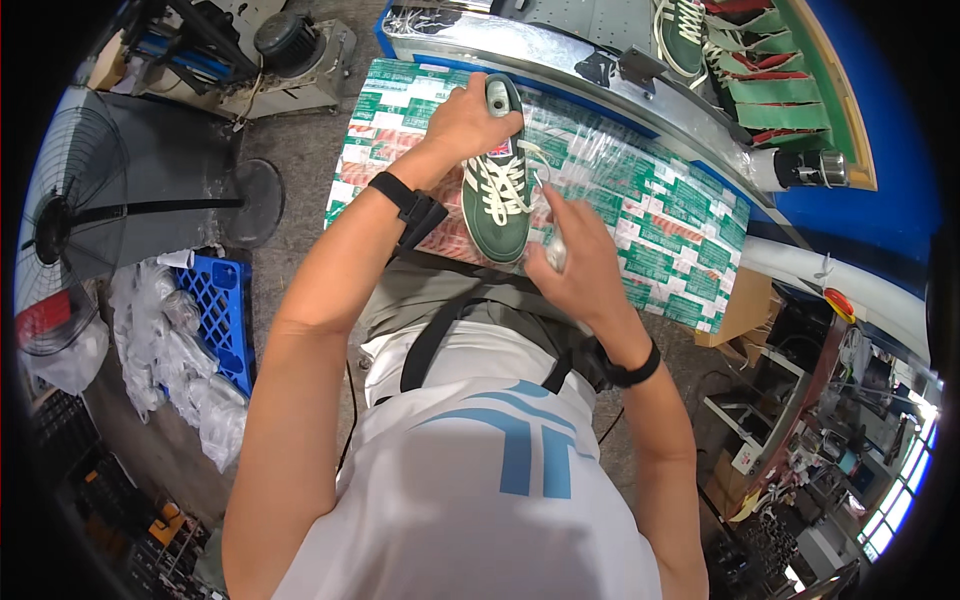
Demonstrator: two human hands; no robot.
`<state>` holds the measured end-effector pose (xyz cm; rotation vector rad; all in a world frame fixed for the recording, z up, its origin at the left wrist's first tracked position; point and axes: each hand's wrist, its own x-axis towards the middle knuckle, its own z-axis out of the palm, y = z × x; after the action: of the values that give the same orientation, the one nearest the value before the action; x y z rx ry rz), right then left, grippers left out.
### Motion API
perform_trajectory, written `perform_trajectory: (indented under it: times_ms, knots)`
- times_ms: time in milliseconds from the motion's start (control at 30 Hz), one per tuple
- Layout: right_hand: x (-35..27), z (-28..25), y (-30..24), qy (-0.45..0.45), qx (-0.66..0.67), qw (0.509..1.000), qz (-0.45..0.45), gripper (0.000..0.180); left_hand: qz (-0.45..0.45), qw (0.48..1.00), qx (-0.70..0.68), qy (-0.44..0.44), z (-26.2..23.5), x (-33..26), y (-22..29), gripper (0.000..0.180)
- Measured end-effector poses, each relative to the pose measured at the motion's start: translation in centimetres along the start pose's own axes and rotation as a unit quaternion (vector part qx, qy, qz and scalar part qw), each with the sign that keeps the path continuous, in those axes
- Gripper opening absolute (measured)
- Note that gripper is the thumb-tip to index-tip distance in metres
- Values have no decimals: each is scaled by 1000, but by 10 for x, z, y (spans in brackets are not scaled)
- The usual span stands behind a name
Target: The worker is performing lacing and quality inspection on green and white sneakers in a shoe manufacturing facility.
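Observation:
A green sneaker [497, 225] with white laces lies on the work surface in front of me, its toe toward my body. My left hand [462, 125] is closed on its heel and collar, with the thumb across the ankle opening. Just right of the laces, my right hand [588, 250] is closed around a slim tool with a pale handle [556, 250]. A thin tip shows by the index finger, close to a loose loop of white lace [541, 160]. My right fingers hide most of the tool, so its exact kind is unclear.
Green, white and red printed sheets under clear film cover the work surface [665, 235]. Beyond it runs a shiny metal rail [500, 42]. More green shoes [682, 38] and a rack of green pieces [775, 100] stand far right. At left are a fan [60, 215] and blue crate [225, 315].

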<state>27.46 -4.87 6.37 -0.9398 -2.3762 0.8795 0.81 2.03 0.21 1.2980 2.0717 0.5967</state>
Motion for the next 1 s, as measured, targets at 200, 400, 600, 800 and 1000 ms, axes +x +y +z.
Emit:
perform_trajectory:
  times_ms: [200,400,600,800,1000]
  knots:
    - [21,23,17,21,-20,999,-26,68,-20,1000,3,18,2,-6,11,86]
    - [15,15,15,7,-77,995,-62,71,7,1000,-5,9,0,3,-1,90]
    - [-15,-9,-12,-46,-108,992,-39,77,10,1000,1,-13,2,-2,11,91]
    - [12,10,-14,13,-119,987,-104,79,-16,999,27,-14,-2,-8,16,95]
    - [25,31,5,-16,-140,981,-132,79,-19,999,34,-15,-4,-9,20,97]
